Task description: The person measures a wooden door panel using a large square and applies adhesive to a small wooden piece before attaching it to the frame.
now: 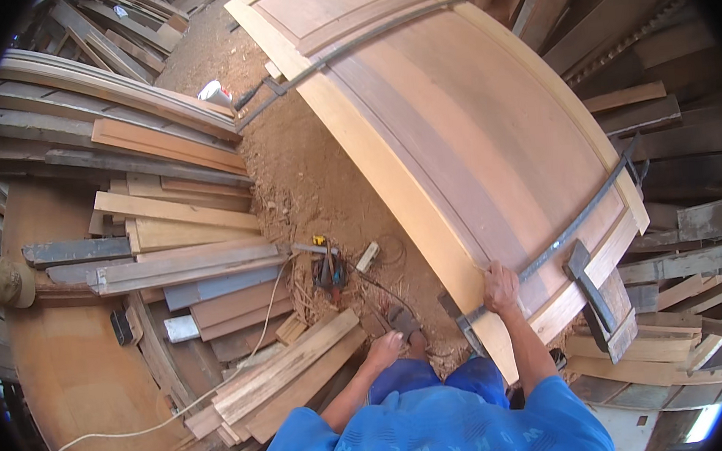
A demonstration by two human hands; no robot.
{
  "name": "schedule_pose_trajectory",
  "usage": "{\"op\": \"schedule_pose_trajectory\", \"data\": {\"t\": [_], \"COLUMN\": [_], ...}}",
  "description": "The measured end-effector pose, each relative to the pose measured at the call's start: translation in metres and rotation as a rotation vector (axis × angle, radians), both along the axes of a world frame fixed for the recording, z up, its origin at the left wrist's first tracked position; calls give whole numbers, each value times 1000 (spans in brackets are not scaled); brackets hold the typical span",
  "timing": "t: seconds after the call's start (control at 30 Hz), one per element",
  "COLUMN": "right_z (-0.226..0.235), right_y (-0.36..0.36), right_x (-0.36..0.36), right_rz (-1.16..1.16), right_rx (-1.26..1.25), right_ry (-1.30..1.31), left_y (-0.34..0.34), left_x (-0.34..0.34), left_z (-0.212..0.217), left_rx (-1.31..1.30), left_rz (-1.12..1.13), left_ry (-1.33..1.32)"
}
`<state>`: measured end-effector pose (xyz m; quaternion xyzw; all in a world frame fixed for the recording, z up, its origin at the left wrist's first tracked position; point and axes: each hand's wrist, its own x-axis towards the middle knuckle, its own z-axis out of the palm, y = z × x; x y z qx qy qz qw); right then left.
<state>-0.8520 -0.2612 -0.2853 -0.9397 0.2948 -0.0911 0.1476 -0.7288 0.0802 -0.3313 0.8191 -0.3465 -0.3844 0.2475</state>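
A large panelled wooden door [472, 123] with pale edge pieces lies at a slant on my right. Across its near end runs a dark metal bar clamp [569, 230]. My right hand [502, 288] is closed over this bar, by the door's left edge. A second bar clamp [347, 48] crosses the far part of the door. My left hand [384, 351] hangs lower, apart from the door, above my feet; its fingers are curled, and whatever they may hold is hidden. A wooden block with a metal bracket [601, 296] sits at the door's near right corner.
Stacked boards [195, 268] fill the left side, with a pale cord [245, 366] across them. A power tool [328, 272] lies on the dusty ground [306, 170]. A hat [10, 282] rests far left. More timber [677, 260] is piled right of the door.
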Motion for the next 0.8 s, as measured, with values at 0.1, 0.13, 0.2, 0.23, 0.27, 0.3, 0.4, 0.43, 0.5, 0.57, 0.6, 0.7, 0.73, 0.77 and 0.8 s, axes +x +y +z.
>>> {"op": "schedule_pose_trajectory", "data": {"t": [0.1,0.13,0.2,0.23,0.27,0.3,0.4,0.43,0.5,0.57,0.6,0.7,0.73,0.77,0.8], "right_z": [9,10,8,7,8,10,19,20,23,23,21,-16,-43,-67,-85], "right_y": [2,3,4,4,5,7,10,10,10,12,14,1,-10,-23,-32], "right_x": [1,3,1,0,0,3,10,9,9,11,18,27,16,7,8], "right_rz": [4,13,-6,-16,-26,-29,-33,-36,-54,-80,-152,-280,-258,-237,-256], "right_rx": [-29,-45,-16,-6,4,11,18,12,-3,-13,29,45,-23,-93,-134], "right_ry": [148,210,243,239,230,233,255,273,315,361,385,317,200,84,33], "left_y": [34,50,67,72,77,89,116,117,131,152,173,200,199,193,194], "left_x": [19,19,20,17,17,18,1,6,16,20,17,22,23,26,29], "left_z": [7,3,5,9,13,8,-2,4,9,9,1,-5,7,25,36], "left_rx": [176,205,255,276,296,359,149,278,334,326,292,272,323,371,383], "left_rz": [120,128,175,215,254,310,453,483,452,416,427,475,508,539,597], "left_ry": [90,71,86,120,152,231,168,330,417,389,326,203,204,208,175]}}
